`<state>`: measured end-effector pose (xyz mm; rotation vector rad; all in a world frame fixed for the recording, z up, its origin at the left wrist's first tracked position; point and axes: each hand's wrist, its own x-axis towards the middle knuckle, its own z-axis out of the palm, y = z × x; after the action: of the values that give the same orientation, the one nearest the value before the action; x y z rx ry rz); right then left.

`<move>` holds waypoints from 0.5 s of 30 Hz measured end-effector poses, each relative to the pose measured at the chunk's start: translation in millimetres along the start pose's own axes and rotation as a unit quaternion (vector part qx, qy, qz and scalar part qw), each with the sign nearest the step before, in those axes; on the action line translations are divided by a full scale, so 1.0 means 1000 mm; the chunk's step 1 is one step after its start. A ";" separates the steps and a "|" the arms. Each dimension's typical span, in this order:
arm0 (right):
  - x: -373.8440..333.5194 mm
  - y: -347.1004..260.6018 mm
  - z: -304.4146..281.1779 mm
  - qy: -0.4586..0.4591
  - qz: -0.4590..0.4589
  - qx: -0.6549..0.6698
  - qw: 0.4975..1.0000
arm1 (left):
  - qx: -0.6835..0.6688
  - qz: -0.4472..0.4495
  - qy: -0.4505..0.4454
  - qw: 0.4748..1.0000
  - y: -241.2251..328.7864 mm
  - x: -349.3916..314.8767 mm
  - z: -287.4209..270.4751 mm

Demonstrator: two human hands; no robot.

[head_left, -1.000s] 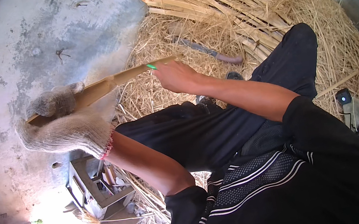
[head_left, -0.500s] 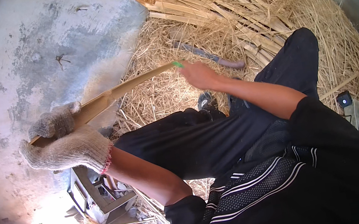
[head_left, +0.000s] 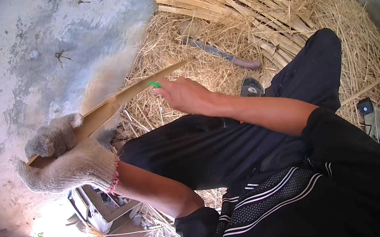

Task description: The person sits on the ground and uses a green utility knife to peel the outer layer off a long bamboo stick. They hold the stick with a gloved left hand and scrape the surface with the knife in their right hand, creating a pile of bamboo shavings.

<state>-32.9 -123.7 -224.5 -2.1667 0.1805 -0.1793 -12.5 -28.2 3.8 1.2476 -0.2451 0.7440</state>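
My left hand (head_left: 72,164), in a grey knit glove, is closed round the lower left end of a split bamboo strip (head_left: 127,95). The strip slants up to the right, and its far tip hangs free above straw. Bare and ungloved, my right hand (head_left: 187,97) has its fingers curled beside the strip's lower edge, about midway along. A small green object (head_left: 154,84) sticks out at its fingertips, at the strip. Most of that object is hidden by the fingers, so its kind does not show.
A long knife (head_left: 208,48) with a wooden handle lies on the straw beyond my right hand. Bamboo strips (head_left: 230,2) are piled at the far side. A pale wall (head_left: 36,54) rises at left. Below my left forearm stands an open box (head_left: 98,205); a small black device (head_left: 365,106) lies at right.
My right hand has slid back along the strip, leftward and slightly down, from near its tip, with the green object. My left hand has shifted slightly left, still gripping the strip.
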 end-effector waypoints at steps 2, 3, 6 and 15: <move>0.012 0.047 0.015 0.003 -0.015 -0.103 0.995 | -0.039 -0.016 -0.071 0.997 -0.005 -0.002 0.000; 0.009 0.052 0.012 0.021 0.109 -0.011 0.994 | -0.055 -0.019 -0.103 0.993 -0.006 0.000 -0.001; 0.007 0.040 0.008 -0.018 0.081 -0.008 0.997 | -0.010 -0.014 -0.007 1.000 -0.002 -0.002 0.004; 0.031 0.113 0.040 -0.030 0.144 -0.103 0.984 | -0.020 -0.005 -0.028 0.999 -0.007 0.007 0.002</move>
<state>-1.8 -161.2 -338.5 -2.3183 0.4918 0.0744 -2.3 -28.1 3.1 1.2327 -0.2986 0.6928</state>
